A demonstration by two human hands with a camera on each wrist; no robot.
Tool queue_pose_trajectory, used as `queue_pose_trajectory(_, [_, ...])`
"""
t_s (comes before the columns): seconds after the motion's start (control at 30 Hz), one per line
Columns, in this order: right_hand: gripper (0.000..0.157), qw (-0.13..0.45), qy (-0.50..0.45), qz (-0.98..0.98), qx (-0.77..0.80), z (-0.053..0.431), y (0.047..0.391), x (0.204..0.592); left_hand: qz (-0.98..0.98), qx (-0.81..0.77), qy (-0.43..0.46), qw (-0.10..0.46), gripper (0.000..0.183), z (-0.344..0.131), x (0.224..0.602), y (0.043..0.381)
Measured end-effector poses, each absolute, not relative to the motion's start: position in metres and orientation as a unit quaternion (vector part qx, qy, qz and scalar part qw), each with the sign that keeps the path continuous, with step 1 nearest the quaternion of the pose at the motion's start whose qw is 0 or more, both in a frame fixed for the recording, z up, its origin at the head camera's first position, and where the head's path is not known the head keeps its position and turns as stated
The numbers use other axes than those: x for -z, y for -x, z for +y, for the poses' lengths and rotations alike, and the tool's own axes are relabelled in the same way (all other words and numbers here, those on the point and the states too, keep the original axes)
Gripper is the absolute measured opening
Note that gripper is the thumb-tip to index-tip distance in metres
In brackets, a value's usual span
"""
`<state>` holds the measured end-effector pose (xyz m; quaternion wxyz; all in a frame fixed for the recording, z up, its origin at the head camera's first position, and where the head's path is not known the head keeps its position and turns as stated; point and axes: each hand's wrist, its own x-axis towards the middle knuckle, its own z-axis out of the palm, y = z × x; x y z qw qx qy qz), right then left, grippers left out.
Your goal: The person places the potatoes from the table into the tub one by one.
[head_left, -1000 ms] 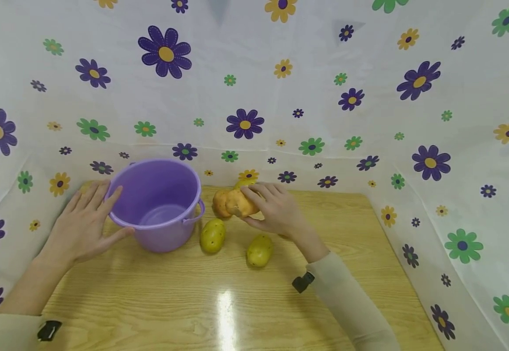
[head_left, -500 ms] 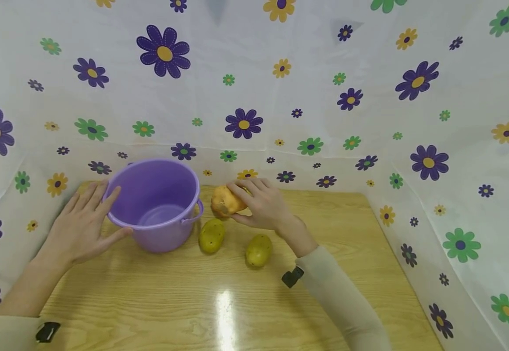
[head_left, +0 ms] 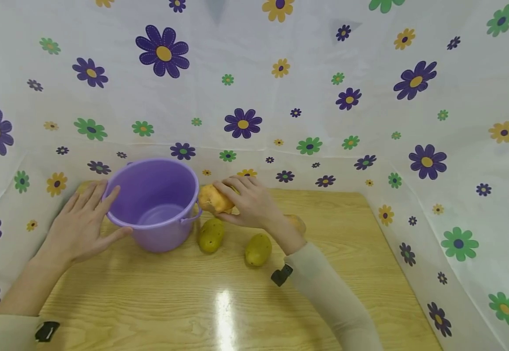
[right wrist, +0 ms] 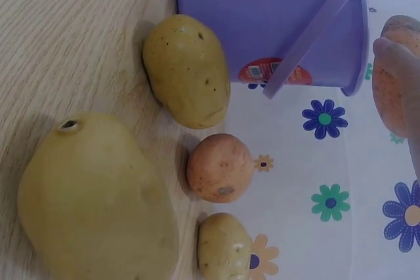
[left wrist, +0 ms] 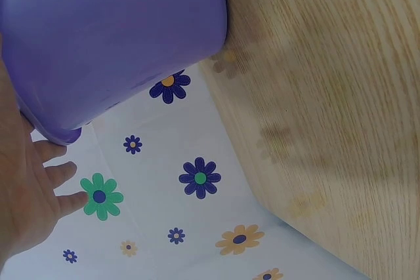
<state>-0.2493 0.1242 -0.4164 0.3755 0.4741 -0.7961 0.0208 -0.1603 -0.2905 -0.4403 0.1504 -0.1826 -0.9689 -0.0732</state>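
A purple bucket (head_left: pixel 162 239) stands on the table, its mouth tilted toward the head camera. My left hand (head_left: pixel 79 226) rests at its left rim with straight, spread fingers, the thumb along the front of the rim; the left wrist view shows fingers (left wrist: pixel 62 174) beside the bucket wall. My right hand (head_left: pixel 254 202) grips an orange-skinned potato (head_left: pixel 214 199), raised close to the bucket's right rim, above the handle. In the right wrist view, the held potato (right wrist: pixel 392 96) is level with the bucket's mouth, above the potatoes on the table.
Two yellow potatoes, one by the bucket (head_left: pixel 211 235) and one farther right (head_left: pixel 258 249), lie on the wooden table (head_left: pixel 171 297). Another potato (head_left: pixel 297 223) shows behind my right wrist. A second orange-skinned potato (right wrist: pixel 220 167) and a small yellow potato (right wrist: pixel 224 247) lie near the flowered cloth (right wrist: pixel 328 162).
My right hand has carried the orange-skinned potato left, up to the bucket's rim. The potato behind the right wrist has come into view. My left hand has stayed at the bucket.
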Motion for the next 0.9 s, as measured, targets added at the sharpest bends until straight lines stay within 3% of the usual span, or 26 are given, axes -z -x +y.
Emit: queue_pose_trajectory(0.9, [0.075, 0.348, -0.518, -0.781, 0.005, 0.066, 0.260, 0.392, -0.968, 0.078, 0.186, 0.151, 0.103, -0.291, 0.442, 0.161])
